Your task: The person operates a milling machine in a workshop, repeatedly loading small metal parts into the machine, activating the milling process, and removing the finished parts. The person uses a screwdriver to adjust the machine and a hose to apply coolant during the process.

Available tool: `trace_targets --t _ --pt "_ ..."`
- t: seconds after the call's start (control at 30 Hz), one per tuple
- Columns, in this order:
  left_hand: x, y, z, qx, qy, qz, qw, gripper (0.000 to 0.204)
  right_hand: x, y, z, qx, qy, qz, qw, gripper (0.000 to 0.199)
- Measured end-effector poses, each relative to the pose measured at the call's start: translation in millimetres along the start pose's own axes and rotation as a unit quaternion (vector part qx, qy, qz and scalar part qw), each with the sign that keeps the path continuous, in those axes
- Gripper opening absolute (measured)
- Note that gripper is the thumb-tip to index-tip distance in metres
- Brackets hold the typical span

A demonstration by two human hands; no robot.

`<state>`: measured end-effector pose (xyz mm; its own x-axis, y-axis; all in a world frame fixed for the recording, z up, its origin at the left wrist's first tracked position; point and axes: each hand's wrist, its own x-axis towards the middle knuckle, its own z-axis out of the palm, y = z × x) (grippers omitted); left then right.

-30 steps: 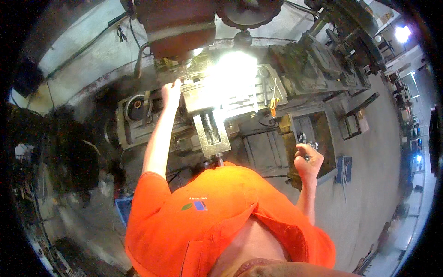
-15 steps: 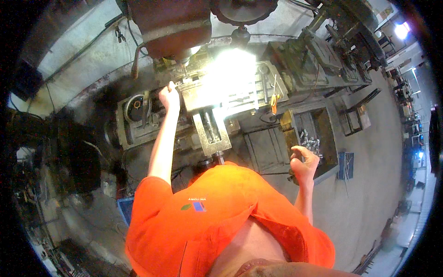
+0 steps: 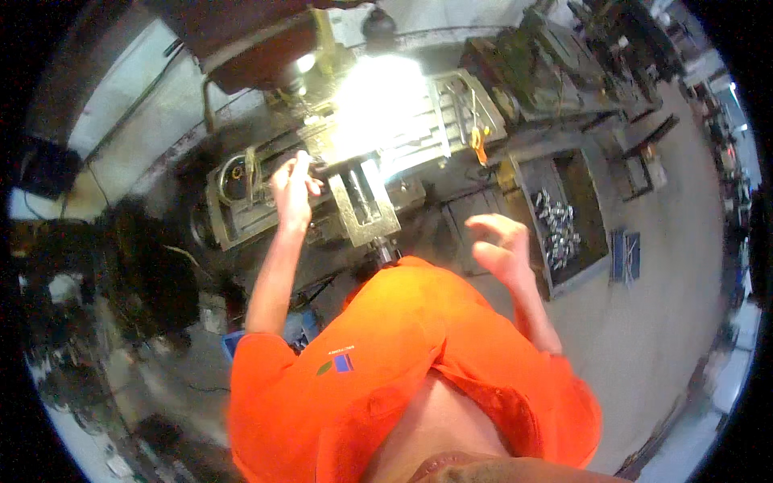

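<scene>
My left hand (image 3: 294,191) is raised just left of the machine vise (image 3: 364,197), in front of the machine table. Its fingers are bent together, with a pale bright spot at the tips; what they hold, if anything, is too small to make out. Above it is the drilling machine's head (image 3: 266,52), its spindle partly washed out by glare. My right hand (image 3: 506,248) hovers between the vise and the metal bin (image 3: 581,278). Thumb and forefinger are apart with nothing seen between them. Several small shiny metal parts (image 3: 557,229) lie in the bin.
A bright work lamp (image 3: 378,36) glares over the table. Orange-handled pliers (image 3: 479,145) hang at the table's right edge. A round handwheel-like part (image 3: 235,179) sits at the left. Blue bins stand on the floor at either side, one on the right (image 3: 625,256).
My left hand has drawn back from beneath the spindle toward me. My right hand has moved left and up, away from the bin. The view has shifted, uncovering more of the metal parts.
</scene>
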<state>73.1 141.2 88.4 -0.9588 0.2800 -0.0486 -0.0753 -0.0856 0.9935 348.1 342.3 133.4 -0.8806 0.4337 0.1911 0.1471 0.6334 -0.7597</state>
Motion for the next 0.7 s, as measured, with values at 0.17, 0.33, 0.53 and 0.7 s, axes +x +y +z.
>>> trace_targets --t 0.17,0.33,0.53,0.7 --pt "-69.8 -19.5 68.9 -0.143 -0.177 -0.168 0.959 0.02 18.7 -12.8 36.9 0.097 -0.031 -0.123 0.987 0.034" --pt "-102.2 -37.0 99.3 -0.189 -0.259 -0.239 0.916 0.023 6.0 12.5 40.3 0.092 -0.006 -0.112 0.989 0.035" --pt "-122.8 -45.3 123.4 -0.153 -0.268 -0.289 0.906 0.023 -10.8 38.3 40.6 0.078 0.022 -0.098 0.992 0.036" --pt "-134.1 -56.2 132.4 -0.139 -0.288 -0.299 0.899 0.024 -22.6 50.6 40.5 0.081 0.018 -0.074 0.994 0.037"
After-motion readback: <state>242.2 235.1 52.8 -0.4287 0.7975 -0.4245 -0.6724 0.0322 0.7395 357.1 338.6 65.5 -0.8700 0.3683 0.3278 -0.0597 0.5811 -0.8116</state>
